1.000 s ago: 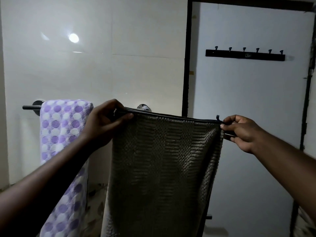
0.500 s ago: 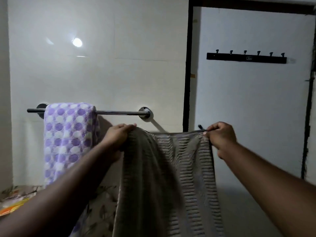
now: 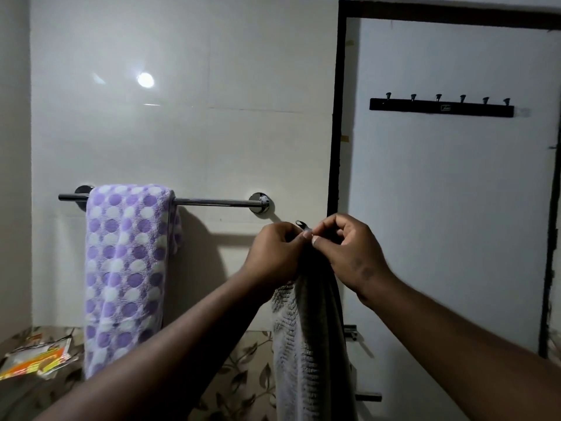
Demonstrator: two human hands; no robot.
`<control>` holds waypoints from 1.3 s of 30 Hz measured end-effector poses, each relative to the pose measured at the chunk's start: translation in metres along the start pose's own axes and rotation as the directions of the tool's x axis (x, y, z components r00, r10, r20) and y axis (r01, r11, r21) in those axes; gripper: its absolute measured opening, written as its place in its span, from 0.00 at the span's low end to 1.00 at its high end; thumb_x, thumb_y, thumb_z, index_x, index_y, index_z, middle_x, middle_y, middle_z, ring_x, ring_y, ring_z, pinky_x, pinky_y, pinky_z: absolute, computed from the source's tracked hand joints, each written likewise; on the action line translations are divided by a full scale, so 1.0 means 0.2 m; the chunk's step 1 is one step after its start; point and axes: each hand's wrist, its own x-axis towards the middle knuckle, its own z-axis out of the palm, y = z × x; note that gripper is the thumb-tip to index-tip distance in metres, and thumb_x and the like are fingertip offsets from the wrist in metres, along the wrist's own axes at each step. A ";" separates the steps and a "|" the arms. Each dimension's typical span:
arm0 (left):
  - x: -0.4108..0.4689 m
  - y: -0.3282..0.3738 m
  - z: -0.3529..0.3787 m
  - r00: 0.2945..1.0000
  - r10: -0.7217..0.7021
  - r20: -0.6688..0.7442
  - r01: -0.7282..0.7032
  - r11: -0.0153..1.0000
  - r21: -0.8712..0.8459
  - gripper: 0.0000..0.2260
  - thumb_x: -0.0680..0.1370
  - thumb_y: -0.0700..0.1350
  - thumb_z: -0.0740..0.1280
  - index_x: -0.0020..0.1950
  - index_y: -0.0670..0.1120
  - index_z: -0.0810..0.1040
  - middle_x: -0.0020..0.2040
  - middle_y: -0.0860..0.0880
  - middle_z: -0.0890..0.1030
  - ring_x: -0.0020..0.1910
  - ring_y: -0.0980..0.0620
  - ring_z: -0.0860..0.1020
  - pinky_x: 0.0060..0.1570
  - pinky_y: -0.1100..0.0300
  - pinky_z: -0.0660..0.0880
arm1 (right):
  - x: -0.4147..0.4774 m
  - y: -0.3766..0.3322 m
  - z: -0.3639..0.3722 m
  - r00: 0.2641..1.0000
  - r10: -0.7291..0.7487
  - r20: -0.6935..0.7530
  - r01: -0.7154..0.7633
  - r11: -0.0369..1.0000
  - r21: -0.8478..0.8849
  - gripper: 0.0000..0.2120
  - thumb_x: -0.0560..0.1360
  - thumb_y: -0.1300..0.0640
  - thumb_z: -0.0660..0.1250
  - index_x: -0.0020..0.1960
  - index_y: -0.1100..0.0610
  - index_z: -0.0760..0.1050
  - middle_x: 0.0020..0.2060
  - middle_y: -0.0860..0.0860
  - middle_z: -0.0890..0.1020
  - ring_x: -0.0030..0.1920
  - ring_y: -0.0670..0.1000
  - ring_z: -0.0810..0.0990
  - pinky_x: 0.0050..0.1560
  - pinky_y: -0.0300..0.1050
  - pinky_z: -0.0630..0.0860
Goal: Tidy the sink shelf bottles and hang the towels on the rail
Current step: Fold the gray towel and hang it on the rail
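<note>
Done: dotted towel (image 3: 127,262) is hanging on the rail (image 3: 212,202) | Now: your left hand (image 3: 274,253) and right hand (image 3: 349,250) are pinching the grey towel (image 3: 309,344) top corners together below the rail's right end | Left: you're draping it; shelf bottles aren't showing.

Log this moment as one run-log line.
step: folding grey towel | left hand, right hand: pinching top corners together | purple dotted towel: on rail | grey: unhung
</note>
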 end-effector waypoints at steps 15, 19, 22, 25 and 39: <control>0.04 -0.01 -0.15 0.932 0.147 0.331 -0.346 0.626 0.698 0.21 0.71 0.67 0.72 0.52 0.53 0.75 0.47 0.55 0.80 0.46 0.48 0.79 0.42 0.55 0.76 | 0.06 0.12 -0.26 0.964 0.147 0.222 -0.256 0.744 0.618 0.13 0.70 0.75 0.72 0.45 0.58 0.77 0.38 0.55 0.85 0.40 0.51 0.84 0.42 0.40 0.82; 0.06 0.06 -0.19 0.887 -0.018 0.462 -0.200 0.886 0.418 0.16 0.73 0.52 0.78 0.58 0.48 0.85 0.54 0.50 0.87 0.55 0.50 0.85 0.57 0.53 0.82 | 0.05 0.15 -0.27 0.942 0.157 0.297 -0.319 0.695 0.645 0.13 0.72 0.75 0.69 0.47 0.58 0.76 0.38 0.55 0.85 0.36 0.49 0.84 0.37 0.40 0.81; 0.06 0.10 -0.24 0.888 -0.055 0.457 -0.063 0.969 0.238 0.07 0.73 0.45 0.78 0.50 0.50 0.87 0.48 0.49 0.87 0.48 0.52 0.85 0.48 0.60 0.81 | 0.08 0.16 -0.28 0.937 0.167 0.307 -0.340 0.641 0.688 0.13 0.75 0.74 0.66 0.47 0.57 0.75 0.39 0.56 0.83 0.34 0.50 0.82 0.35 0.41 0.82; 0.04 0.11 -0.25 0.914 -0.016 0.406 -0.033 0.993 0.112 0.05 0.72 0.40 0.78 0.45 0.47 0.86 0.44 0.48 0.86 0.44 0.52 0.84 0.46 0.60 0.80 | 0.10 0.14 -0.26 0.929 0.177 0.326 -0.366 0.579 0.729 0.13 0.77 0.72 0.63 0.51 0.55 0.75 0.44 0.59 0.82 0.36 0.52 0.82 0.35 0.44 0.82; 0.34 0.26 -0.78 0.965 0.259 0.025 -0.260 0.962 0.079 0.26 0.65 0.45 0.84 0.60 0.46 0.79 0.46 0.38 0.84 0.46 0.43 0.83 0.52 0.43 0.82 | 0.37 -0.20 0.51 0.883 -0.111 -0.457 0.277 0.908 0.315 0.12 0.77 0.67 0.61 0.54 0.52 0.69 0.46 0.48 0.77 0.43 0.42 0.76 0.47 0.38 0.73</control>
